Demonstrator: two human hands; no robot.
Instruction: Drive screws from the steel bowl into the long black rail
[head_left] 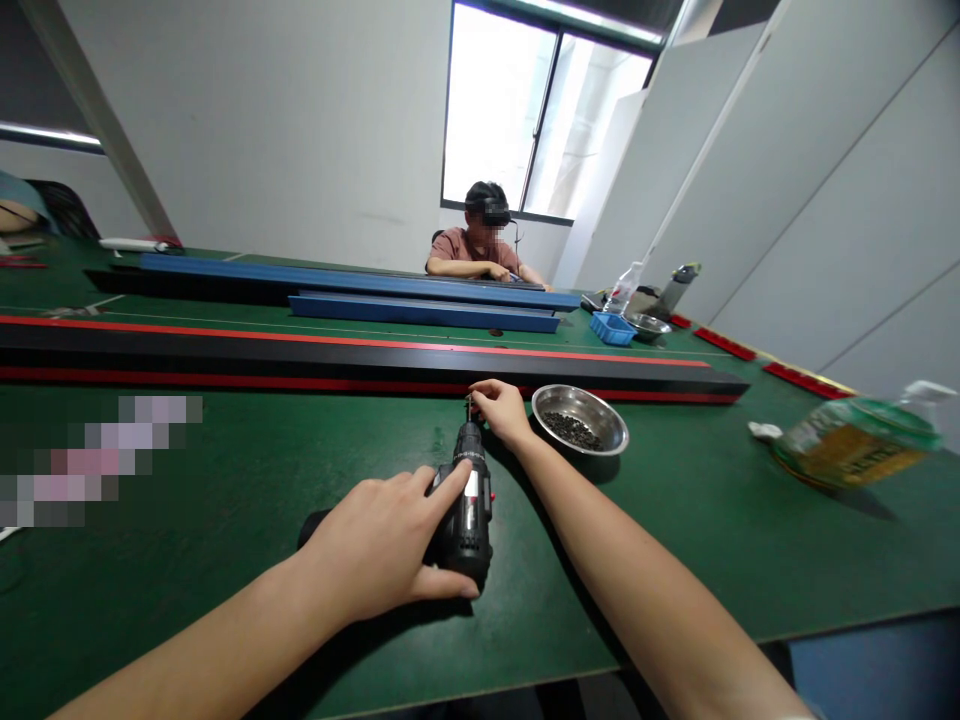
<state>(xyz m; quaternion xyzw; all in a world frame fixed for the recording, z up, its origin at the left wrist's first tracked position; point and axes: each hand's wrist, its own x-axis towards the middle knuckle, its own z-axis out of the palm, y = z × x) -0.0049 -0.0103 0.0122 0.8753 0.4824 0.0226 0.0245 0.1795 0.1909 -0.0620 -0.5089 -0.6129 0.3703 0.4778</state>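
Note:
A black cordless drill [471, 510] lies on its side on the green table, its bit aimed at the long black profile with red edges [375, 365]. My left hand [382, 540] is wrapped over the drill's body, with the thumb at its rear end. At the tip of the bit, my right hand [501, 408] has thumb and fingers pinched together; whatever small piece is between them is too small to make out. Just right of that hand stands a round metal bowl [619, 440] holding many small dark screws [571, 431].
Blue profiles [420, 312] lie farther back, with a blue basket [612, 329], a clear bottle [624, 288] and another metal bowl [651, 326] at right. A green-and-yellow plastic container [855, 445] stands on the right. A person [480, 245] sits across the table.

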